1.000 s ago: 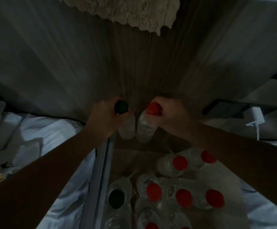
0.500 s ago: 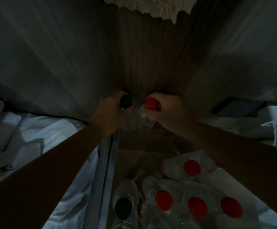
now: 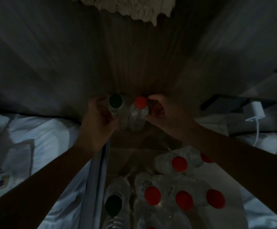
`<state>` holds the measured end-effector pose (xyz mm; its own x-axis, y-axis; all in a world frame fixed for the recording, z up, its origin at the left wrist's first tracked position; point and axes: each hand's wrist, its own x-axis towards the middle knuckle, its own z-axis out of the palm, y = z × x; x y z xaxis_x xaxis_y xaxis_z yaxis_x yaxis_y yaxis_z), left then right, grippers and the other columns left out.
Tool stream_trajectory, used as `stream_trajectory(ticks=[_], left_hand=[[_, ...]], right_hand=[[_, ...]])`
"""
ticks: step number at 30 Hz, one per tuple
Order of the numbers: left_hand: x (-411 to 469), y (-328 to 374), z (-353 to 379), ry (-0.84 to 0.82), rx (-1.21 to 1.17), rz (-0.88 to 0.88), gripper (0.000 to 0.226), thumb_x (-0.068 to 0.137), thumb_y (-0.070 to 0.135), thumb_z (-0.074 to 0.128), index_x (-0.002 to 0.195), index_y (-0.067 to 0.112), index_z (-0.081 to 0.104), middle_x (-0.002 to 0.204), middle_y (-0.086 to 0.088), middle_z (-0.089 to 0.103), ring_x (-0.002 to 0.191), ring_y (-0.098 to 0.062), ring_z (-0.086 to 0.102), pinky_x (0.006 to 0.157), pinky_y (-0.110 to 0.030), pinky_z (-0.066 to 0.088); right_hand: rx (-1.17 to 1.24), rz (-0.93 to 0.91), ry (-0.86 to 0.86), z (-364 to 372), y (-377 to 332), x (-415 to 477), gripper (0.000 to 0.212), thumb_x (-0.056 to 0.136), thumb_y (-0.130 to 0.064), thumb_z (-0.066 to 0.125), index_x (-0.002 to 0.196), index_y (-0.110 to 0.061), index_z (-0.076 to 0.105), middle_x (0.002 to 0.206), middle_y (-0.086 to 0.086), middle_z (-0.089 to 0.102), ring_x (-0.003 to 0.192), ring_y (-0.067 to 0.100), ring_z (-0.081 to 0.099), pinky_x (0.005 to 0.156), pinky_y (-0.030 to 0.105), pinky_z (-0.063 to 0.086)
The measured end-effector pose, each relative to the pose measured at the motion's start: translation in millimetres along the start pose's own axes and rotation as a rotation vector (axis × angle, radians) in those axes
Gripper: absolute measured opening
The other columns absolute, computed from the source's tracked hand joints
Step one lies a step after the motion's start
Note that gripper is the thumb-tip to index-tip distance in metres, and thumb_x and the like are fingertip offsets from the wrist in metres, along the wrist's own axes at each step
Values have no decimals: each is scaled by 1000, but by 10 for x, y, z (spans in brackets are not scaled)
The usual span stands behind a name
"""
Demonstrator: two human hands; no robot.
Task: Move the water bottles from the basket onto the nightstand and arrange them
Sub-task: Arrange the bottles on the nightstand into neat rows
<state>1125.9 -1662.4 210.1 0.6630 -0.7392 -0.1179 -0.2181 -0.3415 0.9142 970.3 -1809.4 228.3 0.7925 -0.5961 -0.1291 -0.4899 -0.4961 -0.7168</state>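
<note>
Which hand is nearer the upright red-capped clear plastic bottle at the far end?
Right. The right hand curls round the red-capped clear plastic bottle from its right; the left hand is beyond, round the neighbouring green-capped clear bottle.

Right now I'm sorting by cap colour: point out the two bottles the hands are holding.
green-capped bottle (image 3: 115,100): head view, on top of its dark cap.
red-capped bottle (image 3: 140,102): head view, on top of its red cap.

Before me at frame centre, the green-capped bottle (image 3: 115,104) and red-capped bottle (image 3: 139,111) stand upright, side by side, on the wooden nightstand (image 3: 142,142). Other clear bottles (image 3: 152,195), mostly red-capped, cluster upright at lower right.
</note>
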Motion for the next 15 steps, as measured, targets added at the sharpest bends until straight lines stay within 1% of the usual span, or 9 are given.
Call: stream_trajectory(ticks=[2, 3, 5, 6, 8, 10, 11, 13, 15], left_hand=[[-218, 87, -25, 24, -2, -10, 58, 71, 24, 76, 113, 32, 37, 88, 6, 63, 78, -4, 65, 61, -15, 49], [-318, 146, -27, 53, -12, -6, 52, 71, 25, 75, 107, 35, 39, 84, 6, 63, 75, -3, 64, 59, -14, 48], [-493, 279, 5, 75, 10, 1, 42, 75, 20, 74, 97, 39, 43, 77, 9, 61, 71, 6, 62, 57, -6, 45], [-575, 334, 25, 45, 52, 10, 39, 77, 15, 72, 96, 37, 46, 76, 10, 60, 71, 10, 60, 57, -3, 43], [-721, 418, 80, -59, 129, 69, 31, 79, 13, 70, 97, 29, 51, 77, 11, 60, 74, 7, 60, 60, -4, 43], [-816, 485, 157, -156, 181, 106, 28, 80, 19, 71, 97, 33, 53, 79, 12, 61, 78, 2, 59, 64, -8, 44], [-848, 508, 211, -192, 213, 115, 28, 80, 24, 71, 96, 37, 52, 81, 15, 61, 82, 3, 59, 66, -8, 44], [-889, 519, 318, -240, 311, 208, 24, 80, 40, 66, 97, 43, 49, 89, 22, 57, 90, 8, 56, 73, -6, 42], [-934, 542, 419, -304, 396, 286, 25, 79, 53, 53, 103, 44, 49, 95, 24, 54, 92, 7, 54, 78, -7, 41]], right_hand=[[-52, 3, 6, -131, 30, -178, 55, 81, -34, 68, 130, -21, 47, 99, -3, 62, 92, 12, 61, 83, 26, 51], [-90, 14, 8, -191, 50, -269, 53, 82, -34, 67, 130, -21, 48, 102, -1, 63, 94, 13, 61, 85, 27, 50], [-150, 44, 3, -303, 89, -454, 48, 84, -35, 64, 128, -23, 50, 108, -1, 64, 98, 13, 60, 84, 25, 48], [-168, 56, -11, -349, 112, -540, 45, 85, -36, 63, 127, -24, 51, 109, -3, 63, 97, 11, 59, 83, 24, 47], [-195, 66, -51, -421, 182, -693, 41, 86, -36, 61, 125, -24, 52, 107, -5, 62, 93, 9, 59, 76, 19, 45], [-250, 77, -110, -480, 259, -819, 41, 87, -39, 59, 126, -27, 50, 106, -8, 60, 86, 5, 55, 67, 11, 38], [-276, 81, -140, -501, 291, -872, 42, 88, -39, 58, 127, -27, 49, 107, -9, 58, 85, 3, 52, 65, 9, 35], [-276, 66, -170, -514, 364, -957, 43, 88, -38, 58, 128, -25, 49, 113, -8, 60, 85, 2, 53, 69, 14, 38], [-254, 48, -178, -512, 434, -1024, 43, 88, -39, 58, 128, -26, 49, 116, -5, 63, 83, 2, 54, 74, 19, 41]])
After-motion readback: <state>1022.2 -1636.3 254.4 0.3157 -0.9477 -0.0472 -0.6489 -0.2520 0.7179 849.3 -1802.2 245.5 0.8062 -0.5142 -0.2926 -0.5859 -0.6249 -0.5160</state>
